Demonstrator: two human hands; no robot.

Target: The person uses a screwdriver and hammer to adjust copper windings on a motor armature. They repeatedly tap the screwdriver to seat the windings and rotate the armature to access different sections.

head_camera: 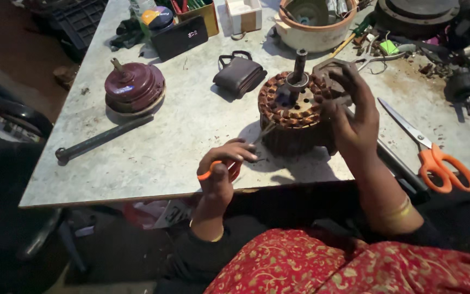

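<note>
While the motor winding [294, 111] stands upright near the front edge of the worktop [180, 125], the right hand [354, 117] wraps its fingers over the winding's far right rim. Just in front and to the left, the left hand [223, 166] is closed on small orange-handled scissors [229, 163], blades touching the winding's base.

Your bench was a grey, stained tabletop [180, 136]. On it: wound motor stator [295, 111] near the front edge, maroon motor housing [133, 87] to its left, dark metal bar [101, 139] just in front of that housing. Small black pouch [239, 75] mid-table, orange-handled scissors [436, 158] far right. Back edge held a round tub [314, 27], white box [244, 14] and black phone [179, 37].
</note>
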